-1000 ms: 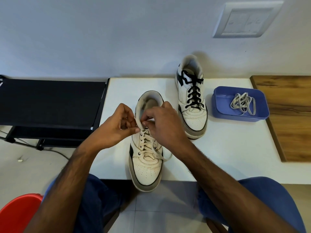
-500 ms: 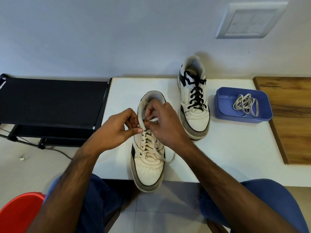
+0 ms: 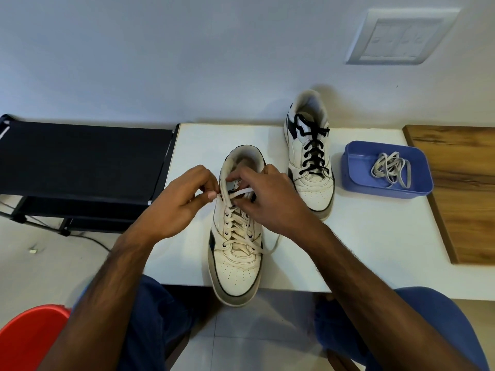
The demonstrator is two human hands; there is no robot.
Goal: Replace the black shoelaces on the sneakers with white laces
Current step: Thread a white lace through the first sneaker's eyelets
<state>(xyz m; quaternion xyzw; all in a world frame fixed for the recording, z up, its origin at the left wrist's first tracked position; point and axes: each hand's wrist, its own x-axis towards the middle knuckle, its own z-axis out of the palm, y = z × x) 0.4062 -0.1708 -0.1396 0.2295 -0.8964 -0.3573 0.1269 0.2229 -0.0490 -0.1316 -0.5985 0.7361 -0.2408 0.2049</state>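
Near sneaker (image 3: 235, 253): toe overhangs the front edge of the white table (image 3: 361, 242), so a hard tug could drag it off. White lace (image 3: 239, 193) already crisscrosses most eyelets; I'd say only the top row is left on this shoe.

Left hand (image 3: 176, 207): thumb and forefinger pinched together on a lace end at the collar's left side. Right hand (image 3: 267, 199): fingers curled over the tongue area, seemingly holding the other run of the lace; exact contact hidden. A slack lace end trails on the table right of the shoe.

Far sneaker (image 3: 310, 156), just behind and to the right: black lace (image 3: 312, 153) fully in, untouched. So roughly under half done.

Blue tray (image 3: 356, 178), right of it, holds the second white lace (image 3: 391, 170), loosely bundled.

Room: bare tabletop right of the near shoe, in front of the tray. The table's left edge is close beside the left hand. Wooden board (image 3: 468, 188) bounds the right; wall right behind the far shoe.
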